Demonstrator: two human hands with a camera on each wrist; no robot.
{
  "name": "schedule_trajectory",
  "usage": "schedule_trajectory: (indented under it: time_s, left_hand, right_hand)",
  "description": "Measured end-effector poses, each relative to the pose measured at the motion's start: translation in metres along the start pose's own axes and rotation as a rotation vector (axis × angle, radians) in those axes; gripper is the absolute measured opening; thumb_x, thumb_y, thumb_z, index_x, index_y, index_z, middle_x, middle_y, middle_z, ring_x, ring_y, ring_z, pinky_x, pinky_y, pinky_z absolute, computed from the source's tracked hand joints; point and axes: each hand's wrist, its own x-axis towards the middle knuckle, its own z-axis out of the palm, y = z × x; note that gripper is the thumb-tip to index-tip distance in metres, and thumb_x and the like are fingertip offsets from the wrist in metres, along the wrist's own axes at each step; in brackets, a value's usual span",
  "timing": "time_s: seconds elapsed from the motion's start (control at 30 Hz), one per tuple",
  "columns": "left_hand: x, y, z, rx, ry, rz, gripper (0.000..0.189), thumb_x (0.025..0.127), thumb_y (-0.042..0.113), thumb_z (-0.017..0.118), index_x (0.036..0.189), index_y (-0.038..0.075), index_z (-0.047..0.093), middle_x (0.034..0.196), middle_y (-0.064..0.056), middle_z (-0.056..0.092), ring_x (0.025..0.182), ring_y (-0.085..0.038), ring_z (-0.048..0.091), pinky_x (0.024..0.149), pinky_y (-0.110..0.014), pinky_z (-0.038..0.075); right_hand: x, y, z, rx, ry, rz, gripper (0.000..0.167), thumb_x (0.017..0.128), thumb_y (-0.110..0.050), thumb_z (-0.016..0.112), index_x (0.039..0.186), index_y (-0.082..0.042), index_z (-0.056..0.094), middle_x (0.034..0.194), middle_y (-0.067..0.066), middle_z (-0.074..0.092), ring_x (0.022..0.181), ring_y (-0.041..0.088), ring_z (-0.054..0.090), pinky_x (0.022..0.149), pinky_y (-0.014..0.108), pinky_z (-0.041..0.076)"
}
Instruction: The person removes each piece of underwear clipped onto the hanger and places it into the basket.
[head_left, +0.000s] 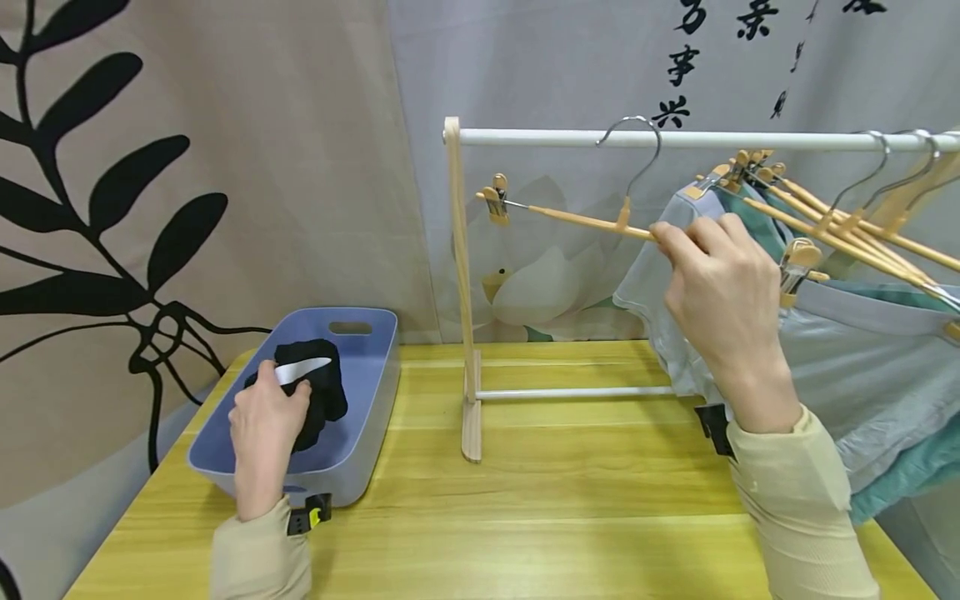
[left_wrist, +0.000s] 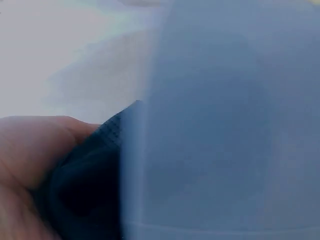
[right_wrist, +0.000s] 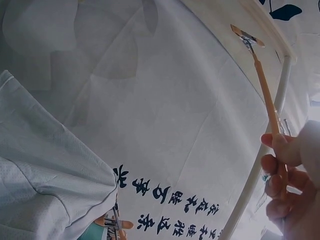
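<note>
My left hand (head_left: 266, 425) reaches into a blue plastic basket (head_left: 363, 425) and grips a bundle of black cloth (head_left: 326, 387) with a white band. In the left wrist view the basket wall hides much of that dark cloth (left_wrist: 90, 185). Up at the rack, my right hand (head_left: 720, 292) holds the bar of a wooden clip hanger (head_left: 577, 220), its fingers curled round it. The hanger's hook loops over the white rail (head_left: 540, 139). One clip (head_left: 496, 200) at its left end bears no garment; the other clip (head_left: 799, 265) sits just past my hand.
Several hangers (head_left: 847, 233) crowd the rack's right side, carrying pale grey and teal garments (head_left: 870, 358). The rack's wooden upright (head_left: 462, 275) stands right of the basket on the yellow wood-grain table (head_left: 570, 492). A printed curtain (head_left: 315, 167) hangs behind.
</note>
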Motion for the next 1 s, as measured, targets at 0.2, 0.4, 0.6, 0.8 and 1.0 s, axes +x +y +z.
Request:
schedule_trajectory:
  time_s: [0.2,0.4,0.6,0.8,1.0]
  left_hand:
    - [0.009,-0.016,0.010,0.040,-0.121,-0.068,0.051,0.092,0.023,0.048,0.128,-0.012,0.037,0.112,-0.045,0.050,0.096,-0.062,0.051,0.072,-0.062,0.045]
    - [0.011,-0.024,0.018,0.059,-0.170,-0.107,0.047,0.092,0.023,0.048,0.120,-0.013,0.039,0.109,-0.045,0.050,0.097,-0.062,0.050,0.070,-0.061,0.044]
    - [0.009,-0.018,0.022,0.077,-0.196,-0.094,0.045,0.092,0.023,0.046,0.118,-0.013,0.042,0.111,-0.046,0.049,0.099,-0.063,0.049,0.072,-0.064,0.044]
    - [0.004,0.001,0.032,0.079,-0.117,-0.002,0.038,0.091,0.019,0.046,0.115,-0.011,0.048,0.110,-0.042,0.054,0.097,-0.060,0.053,0.074,-0.065,0.045]
    - [-0.003,0.029,0.049,0.013,0.010,0.156,0.029,0.091,0.012,0.051,0.113,-0.007,0.055,0.104,-0.033,0.060,0.092,-0.054,0.058,0.071,-0.061,0.048]
  right_hand:
    - [0.006,-0.001,0.001,-0.013,-0.019,-0.006,0.022,0.096,-0.009,0.051,0.098,-0.003,0.071,0.070,0.018,0.058,0.066,0.034,0.047,0.049,0.043,0.039]
    - [0.011,-0.003,0.003,-0.001,-0.008,0.011,0.018,0.091,-0.002,0.054,0.098,-0.003,0.071,0.070,0.017,0.057,0.067,0.034,0.047,0.049,0.045,0.038]
    - [0.015,-0.004,0.003,-0.010,-0.026,0.012,0.018,0.090,-0.001,0.056,0.098,-0.003,0.071,0.072,0.017,0.059,0.067,0.034,0.048,0.050,0.044,0.039]
    - [0.018,-0.006,0.003,-0.019,-0.045,0.004,0.019,0.091,-0.001,0.055,0.099,-0.005,0.071,0.071,0.016,0.058,0.068,0.034,0.050,0.050,0.044,0.041]
    - [0.021,-0.010,0.005,-0.022,-0.069,-0.011,0.022,0.089,0.002,0.053,0.100,-0.005,0.071,0.071,0.016,0.058,0.072,0.035,0.053,0.052,0.044,0.044]
